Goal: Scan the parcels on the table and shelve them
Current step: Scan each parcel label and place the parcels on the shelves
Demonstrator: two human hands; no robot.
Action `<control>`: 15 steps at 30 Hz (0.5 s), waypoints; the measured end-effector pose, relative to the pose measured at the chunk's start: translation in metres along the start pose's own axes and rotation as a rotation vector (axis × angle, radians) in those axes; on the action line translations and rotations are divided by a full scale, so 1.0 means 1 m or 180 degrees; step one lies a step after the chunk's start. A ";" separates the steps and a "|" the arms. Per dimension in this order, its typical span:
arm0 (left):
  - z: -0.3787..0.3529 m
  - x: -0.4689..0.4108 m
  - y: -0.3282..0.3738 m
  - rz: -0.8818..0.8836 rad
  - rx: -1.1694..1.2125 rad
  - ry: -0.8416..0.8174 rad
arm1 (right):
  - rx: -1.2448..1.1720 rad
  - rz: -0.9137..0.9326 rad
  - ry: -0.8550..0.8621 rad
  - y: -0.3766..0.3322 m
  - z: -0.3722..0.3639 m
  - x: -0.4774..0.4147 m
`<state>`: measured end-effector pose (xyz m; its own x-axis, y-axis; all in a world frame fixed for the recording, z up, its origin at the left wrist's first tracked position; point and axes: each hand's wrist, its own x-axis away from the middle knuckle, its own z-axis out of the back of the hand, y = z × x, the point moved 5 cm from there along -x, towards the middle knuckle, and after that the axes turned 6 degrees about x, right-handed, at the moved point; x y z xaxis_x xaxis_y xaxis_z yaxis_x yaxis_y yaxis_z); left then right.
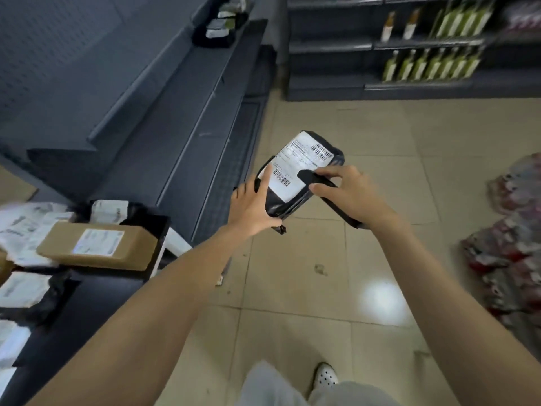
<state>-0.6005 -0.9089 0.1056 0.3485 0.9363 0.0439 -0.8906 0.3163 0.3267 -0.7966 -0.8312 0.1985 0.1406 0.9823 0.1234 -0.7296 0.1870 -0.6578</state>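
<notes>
Head view: a black plastic mailer parcel (303, 164) with a white barcode label, held in mid-air over the tiled floor (322, 273).
The left hand (251, 209) grips the parcel's near left corner; the right hand (348, 194) is curled round a slim black handheld scanner (311, 176) laid across the label (its face hidden). A brown cardboard box (96, 244) lies at the dark table's (96, 291) far right corner.

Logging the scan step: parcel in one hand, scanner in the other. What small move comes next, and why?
Probably tip the scanner in the right hand toward a barcode on the white label. The left hand holds the black parcel label-up, and the scanner's tip lies over the label's edge, so scanning seems due before shelving.
</notes>
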 end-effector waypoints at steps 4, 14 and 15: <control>0.003 -0.066 0.008 -0.0159 -0.0225 -0.0080 | -0.0092 -0.0102 0.0095 0.020 0.023 -0.048; 0.023 -0.279 0.012 -0.0605 -0.0267 -0.0137 | -0.0010 -0.0293 0.0273 0.036 0.075 -0.242; 0.029 -0.306 0.009 -0.0643 -0.0258 -0.0137 | -0.0029 -0.0295 0.0327 0.034 0.082 -0.267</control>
<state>-0.7071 -1.1964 0.1222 0.5329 0.8458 0.0262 -0.8214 0.5096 0.2560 -0.9139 -1.0869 0.2044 0.2752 0.9554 0.1075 -0.7043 0.2765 -0.6539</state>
